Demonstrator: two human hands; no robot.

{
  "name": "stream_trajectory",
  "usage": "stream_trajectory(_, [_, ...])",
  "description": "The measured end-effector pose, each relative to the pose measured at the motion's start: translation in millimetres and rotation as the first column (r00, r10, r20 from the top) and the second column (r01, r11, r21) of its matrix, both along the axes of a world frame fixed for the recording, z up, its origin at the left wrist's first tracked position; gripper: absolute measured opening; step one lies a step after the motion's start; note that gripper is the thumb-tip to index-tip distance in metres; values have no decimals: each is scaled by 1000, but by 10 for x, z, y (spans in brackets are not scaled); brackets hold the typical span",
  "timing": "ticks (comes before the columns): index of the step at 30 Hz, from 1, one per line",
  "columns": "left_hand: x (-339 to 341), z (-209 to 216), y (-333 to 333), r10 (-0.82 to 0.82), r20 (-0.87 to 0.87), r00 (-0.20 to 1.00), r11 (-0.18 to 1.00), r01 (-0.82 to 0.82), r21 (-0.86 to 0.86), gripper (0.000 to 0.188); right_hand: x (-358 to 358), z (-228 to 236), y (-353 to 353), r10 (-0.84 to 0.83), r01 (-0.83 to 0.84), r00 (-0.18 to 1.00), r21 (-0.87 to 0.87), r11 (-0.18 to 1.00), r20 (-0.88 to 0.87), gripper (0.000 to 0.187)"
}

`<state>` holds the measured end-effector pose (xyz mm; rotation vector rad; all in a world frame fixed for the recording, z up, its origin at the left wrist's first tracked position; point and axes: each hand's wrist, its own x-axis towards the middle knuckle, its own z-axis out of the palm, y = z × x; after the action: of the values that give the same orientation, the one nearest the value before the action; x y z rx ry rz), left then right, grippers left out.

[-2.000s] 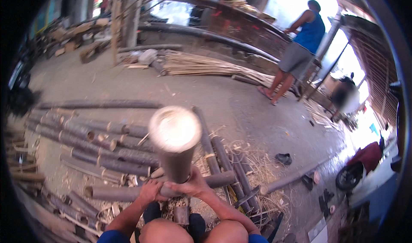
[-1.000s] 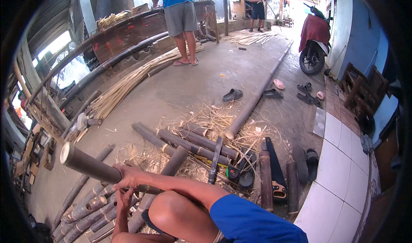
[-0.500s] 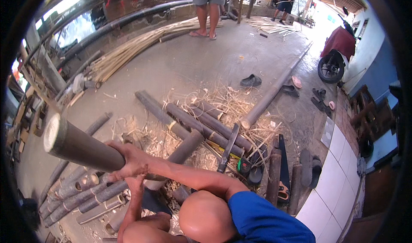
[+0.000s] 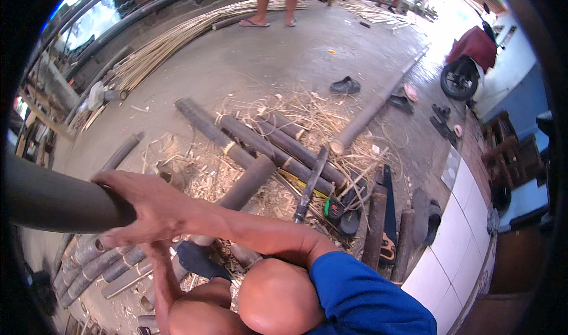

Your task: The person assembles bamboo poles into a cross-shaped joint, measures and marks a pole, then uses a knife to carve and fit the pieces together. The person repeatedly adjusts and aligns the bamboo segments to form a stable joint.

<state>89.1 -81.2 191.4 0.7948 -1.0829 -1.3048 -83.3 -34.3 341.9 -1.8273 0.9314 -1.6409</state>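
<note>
A thick, dark bamboo tube (image 4: 65,200) slants up at the left, large and close to the view. My right hand (image 4: 151,206) is closed around its lower end, with the right forearm reaching across from the blue sleeve. My left hand (image 4: 157,247) comes up beneath the right one; its fingers are hidden behind the right hand and the tube. Past my right forearm, a shorter bamboo piece (image 4: 247,184) leans over others. A machete (image 4: 313,181) lies across the bamboo lengths (image 4: 284,163), beside a green-and-black tape measure (image 4: 332,208).
Cut bamboo tubes (image 4: 97,270) lie at lower left. Shavings (image 4: 307,107) cover the middle floor. A handsaw (image 4: 389,216), sandals (image 4: 435,222) and a long pole (image 4: 378,107) are at right. Split strips (image 4: 171,42), a standing person's legs (image 4: 264,3) and a motorbike (image 4: 461,77) are farther off.
The held bamboo tube has come closer and moved left and down, its pale cut end now out of view. My right hand has moved left with it. The view has tipped downward.
</note>
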Motion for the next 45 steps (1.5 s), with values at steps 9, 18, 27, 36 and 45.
stream_trajectory(9, [-189, 432, 113, -274, 418, 866, 960, 219, 175, 80, -858, -1524, 1609, -103, 324, 927, 629, 707, -361, 77])
stream_trajectory(18, [768, -1163, 297, -196, 899, 392, 971, -52, 235, 54, -1134, -2169, 3616, -513, 556, 734, 828, 77, -445, 71])
stream_trajectory(27, [1916, -2308, 665, 222, 943, 248, 867, 393, -307, 56, -1396, -2562, 4299, -880, 700, 242, 701, -134, -409, 56])
stream_trajectory(36, [1724, -2487, 842, 315, 899, 304, 756, 492, -431, 61, -1918, -2711, 4238, -877, 625, 133, 726, -288, -462, 75])
stream_trajectory(45, [652, -2056, 2321, -68, 992, 109, 795, 607, -12, 63, -2069, -2921, 4192, -761, 637, 115, 636, -437, -638, 72])
